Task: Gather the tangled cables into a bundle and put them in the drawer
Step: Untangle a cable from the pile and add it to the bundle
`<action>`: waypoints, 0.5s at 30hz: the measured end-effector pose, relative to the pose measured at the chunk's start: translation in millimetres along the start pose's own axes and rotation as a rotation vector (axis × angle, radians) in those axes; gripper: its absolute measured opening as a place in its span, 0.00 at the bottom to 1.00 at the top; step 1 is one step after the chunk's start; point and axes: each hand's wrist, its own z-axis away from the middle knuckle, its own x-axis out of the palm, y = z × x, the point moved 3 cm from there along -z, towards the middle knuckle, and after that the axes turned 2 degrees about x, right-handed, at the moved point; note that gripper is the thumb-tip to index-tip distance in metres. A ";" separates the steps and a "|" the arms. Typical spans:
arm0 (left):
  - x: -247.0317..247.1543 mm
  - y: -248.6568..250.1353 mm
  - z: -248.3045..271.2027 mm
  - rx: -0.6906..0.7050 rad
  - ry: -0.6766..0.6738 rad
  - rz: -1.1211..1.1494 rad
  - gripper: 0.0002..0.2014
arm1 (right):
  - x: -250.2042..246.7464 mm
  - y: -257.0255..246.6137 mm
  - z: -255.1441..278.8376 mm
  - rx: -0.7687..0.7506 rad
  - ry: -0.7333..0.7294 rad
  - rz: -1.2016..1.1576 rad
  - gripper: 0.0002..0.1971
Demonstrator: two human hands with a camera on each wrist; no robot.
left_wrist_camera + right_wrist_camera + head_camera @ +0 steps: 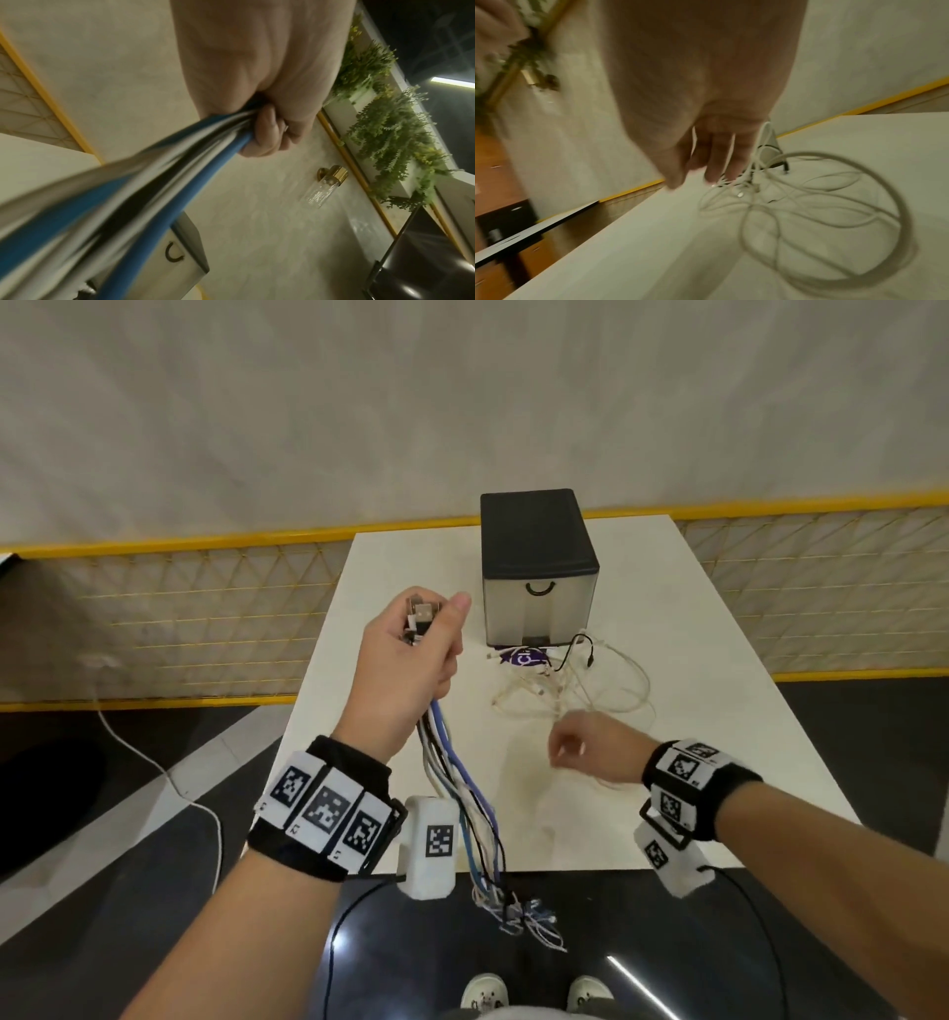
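My left hand (411, 660) is raised over the table's left side and grips a bundle of blue, white and black cables (462, 793). Their USB plugs (422, 613) stick out above the fist, and the loose ends hang below the table's near edge. The left wrist view shows the fingers (267, 132) curled round the bundle (128, 192). A tangle of white cables (575, 690) lies on the table in front of the drawer unit (539, 588), whose drawer is closed. My right hand (585, 747) hovers just over the tangle's near side with fingers (716, 162) relaxed and pointing down at the loops (808, 203).
A thin black cable (575, 649) and a purple item (524, 655) lie right at the drawer's foot. The white table (719, 737) ends close to my body. A yellow-framed mesh barrier (179, 608) runs behind it, and a white cord (154, 762) trails on the floor at left.
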 end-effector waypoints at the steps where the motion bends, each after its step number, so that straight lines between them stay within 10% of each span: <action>1: 1.0 -3.4 -1.2 -0.012 0.006 -0.007 0.10 | -10.6 13.4 -5.4 0.047 0.173 0.007 0.06; 6: 9.9 -19.1 -10.6 -0.057 0.007 -0.031 0.09 | -38.9 76.3 -30.8 0.493 0.530 -0.133 0.09; 15: 16.4 -36.0 -34.0 -0.138 0.031 -0.046 0.10 | -26.2 88.4 -73.5 0.500 0.197 -0.062 0.13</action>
